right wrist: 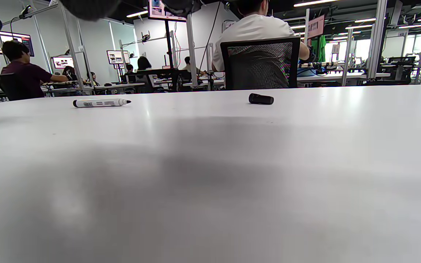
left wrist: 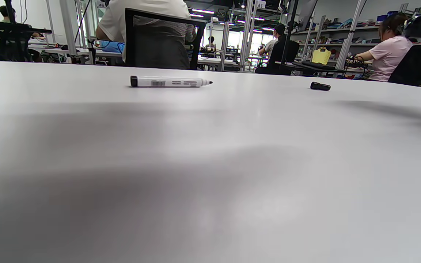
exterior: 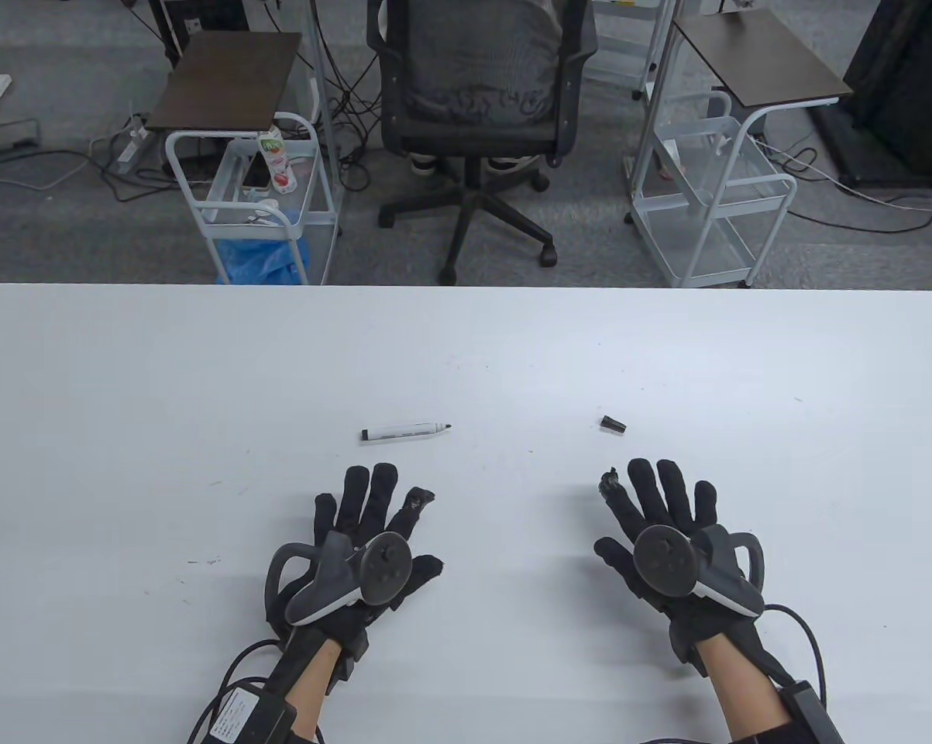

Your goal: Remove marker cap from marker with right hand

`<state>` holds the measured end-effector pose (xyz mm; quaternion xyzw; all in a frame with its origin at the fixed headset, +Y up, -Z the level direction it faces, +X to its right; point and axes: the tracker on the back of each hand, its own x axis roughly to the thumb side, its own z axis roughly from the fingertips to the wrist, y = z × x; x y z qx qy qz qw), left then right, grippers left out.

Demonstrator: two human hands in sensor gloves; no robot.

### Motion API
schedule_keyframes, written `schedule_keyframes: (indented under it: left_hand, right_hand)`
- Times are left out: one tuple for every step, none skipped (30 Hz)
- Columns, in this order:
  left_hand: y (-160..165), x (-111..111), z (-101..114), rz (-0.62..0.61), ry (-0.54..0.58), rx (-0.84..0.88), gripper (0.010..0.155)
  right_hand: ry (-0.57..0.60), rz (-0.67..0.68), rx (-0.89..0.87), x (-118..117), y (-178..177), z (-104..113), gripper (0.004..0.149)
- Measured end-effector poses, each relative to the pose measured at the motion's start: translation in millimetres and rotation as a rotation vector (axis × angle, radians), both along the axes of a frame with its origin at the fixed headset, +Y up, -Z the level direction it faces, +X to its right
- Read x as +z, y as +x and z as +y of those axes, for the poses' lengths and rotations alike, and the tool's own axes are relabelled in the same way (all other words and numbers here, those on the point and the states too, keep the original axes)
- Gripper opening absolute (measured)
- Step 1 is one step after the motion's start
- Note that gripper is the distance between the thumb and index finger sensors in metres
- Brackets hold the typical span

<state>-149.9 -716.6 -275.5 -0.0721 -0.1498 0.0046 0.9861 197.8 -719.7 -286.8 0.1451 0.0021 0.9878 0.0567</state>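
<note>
A white marker (exterior: pixel 404 431) with a black tip lies uncapped on the white table (exterior: pixel 125 403), tip pointing right. It also shows in the left wrist view (left wrist: pixel 170 82) and the right wrist view (right wrist: pixel 101 103). Its black cap (exterior: pixel 613 425) lies apart from it to the right, seen also in the left wrist view (left wrist: pixel 320 86) and the right wrist view (right wrist: pixel 261 99). My left hand (exterior: pixel 376 519) lies flat and spread just short of the marker, holding nothing. My right hand (exterior: pixel 655 504) lies flat and spread just short of the cap, holding nothing.
Beyond the table's far edge stand a black office chair (exterior: pixel 477 93) and two white wire carts (exterior: pixel 252 186) (exterior: pixel 713 194). Cables run from both wrists off the bottom edge.
</note>
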Motion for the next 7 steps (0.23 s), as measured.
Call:
schedule_keyframes:
  left_hand:
    - [-0.2,0.0,-0.1,0.001,0.001,-0.002,0.088]
    - [-0.4,0.0,0.0,0.002,0.001,-0.004,0.088]
    - [-0.6,0.0,0.2,0.003,0.002,-0.006,0.088]
    - [-0.9,0.0,0.2,0.005,0.003,-0.007,0.088]
    - [-1.1,-0.1,0.3,0.006,0.003,-0.007,0.088]
    - [-1.3,-0.3,0.3,0.007,0.003,-0.008,0.088]
    - [-1.5,-0.4,0.4,0.008,0.003,-0.008,0.088]
  right_hand:
    - [0.0,0.0,-0.001,0.1,0.2,0.0,0.075]
    - [-0.002,-0.001,-0.004,0.3,0.5,-0.2,0.075]
    - [-0.005,-0.003,-0.004,0.3,0.7,-0.2,0.075]
    - [-0.008,-0.004,-0.002,0.5,0.9,-0.2,0.075]
    - [-0.01,-0.004,-0.002,0.5,1.0,-0.3,0.075]
    - [-0.013,-0.004,-0.003,0.3,1.0,-0.1,0.075]
    - [-0.014,-0.004,-0.004,-0.1,1.0,-0.3,0.075]
